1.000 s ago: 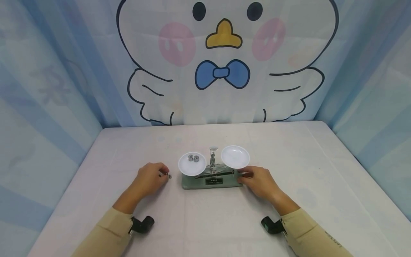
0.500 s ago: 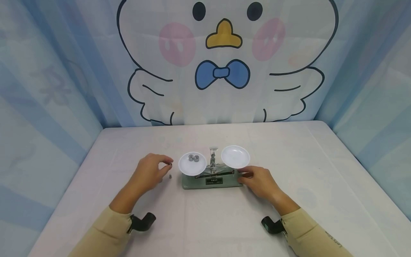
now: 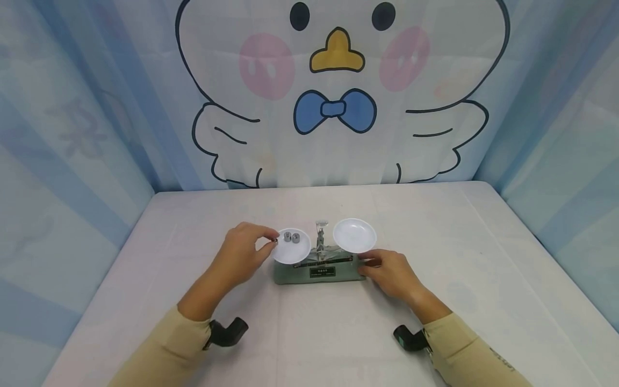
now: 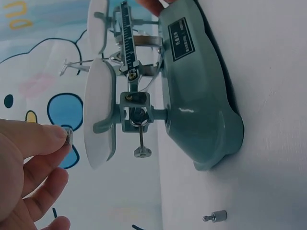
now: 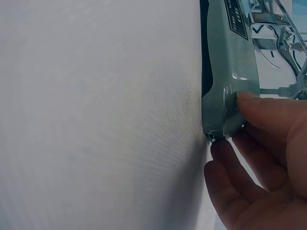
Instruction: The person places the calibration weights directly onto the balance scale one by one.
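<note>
A green balance scale (image 3: 295, 276) stands on the table with a white pan on each side. On its left pan (image 3: 292, 254) are two metal weights (image 3: 296, 237); the right pan (image 3: 354, 235) holds nothing. My left hand (image 3: 242, 255) pinches a small metal weight (image 4: 69, 137) between thumb and forefinger, at the left pan's outer edge. With thumb on the front and fingers round the end, my right hand (image 3: 389, 273) grips the base's right end. Another knobbed weight (image 4: 217, 216) lies on the table beyond the base's left end; the left hand hides it in the head view.
A white cloth covers the table (image 3: 329, 333). Behind it hangs a curtain (image 3: 333, 156) with a cartoon bird, and blue curtains (image 3: 72, 177) close in both sides. A dark wrist camera (image 3: 229, 331) juts from each sleeve.
My left hand has lifted a small weight from the table and carried it right and up to the left pan's edge. The right hand has stayed on the base.
</note>
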Demonstrator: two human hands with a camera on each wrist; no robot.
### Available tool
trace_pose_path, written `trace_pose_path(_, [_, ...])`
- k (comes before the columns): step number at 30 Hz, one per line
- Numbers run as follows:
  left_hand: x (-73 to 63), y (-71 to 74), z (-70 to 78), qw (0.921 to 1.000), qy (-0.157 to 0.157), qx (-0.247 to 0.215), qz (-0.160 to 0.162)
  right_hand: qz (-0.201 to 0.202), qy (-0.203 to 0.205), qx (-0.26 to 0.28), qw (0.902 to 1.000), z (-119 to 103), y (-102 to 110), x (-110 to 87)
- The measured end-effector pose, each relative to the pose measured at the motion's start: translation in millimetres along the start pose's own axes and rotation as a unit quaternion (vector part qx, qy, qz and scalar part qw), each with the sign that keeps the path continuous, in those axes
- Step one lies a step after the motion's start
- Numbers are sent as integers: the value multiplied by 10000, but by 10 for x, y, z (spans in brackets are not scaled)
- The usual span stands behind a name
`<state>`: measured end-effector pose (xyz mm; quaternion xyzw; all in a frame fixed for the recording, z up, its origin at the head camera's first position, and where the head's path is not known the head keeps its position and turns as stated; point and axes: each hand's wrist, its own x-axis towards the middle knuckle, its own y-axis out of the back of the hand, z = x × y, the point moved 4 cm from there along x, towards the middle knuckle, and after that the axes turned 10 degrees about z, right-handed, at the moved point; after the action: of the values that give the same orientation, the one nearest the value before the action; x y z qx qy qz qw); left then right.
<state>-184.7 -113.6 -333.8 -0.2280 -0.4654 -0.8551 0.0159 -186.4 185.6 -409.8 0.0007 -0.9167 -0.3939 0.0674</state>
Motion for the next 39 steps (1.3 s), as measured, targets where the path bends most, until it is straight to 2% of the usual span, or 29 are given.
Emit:
trace_pose_path(10, [76, -134, 137, 9995, -284, -130, -76, -5, -3, -21, 10000, -5, 0, 4])
trace_pose_path(18, [143, -218, 213, 9976, -515, 20, -458, 10, -18, -24, 10000, -2, 0, 5])
trace_pose_path(24, [198, -240, 233, 9957, -709, 25, -590, 27, -24, -13, 10000, 2, -2, 2])
trace_pose_path(39, [253, -338, 257, 9947, -717, 59, -732, 26, 21, -6, 10000, 0, -1, 5])
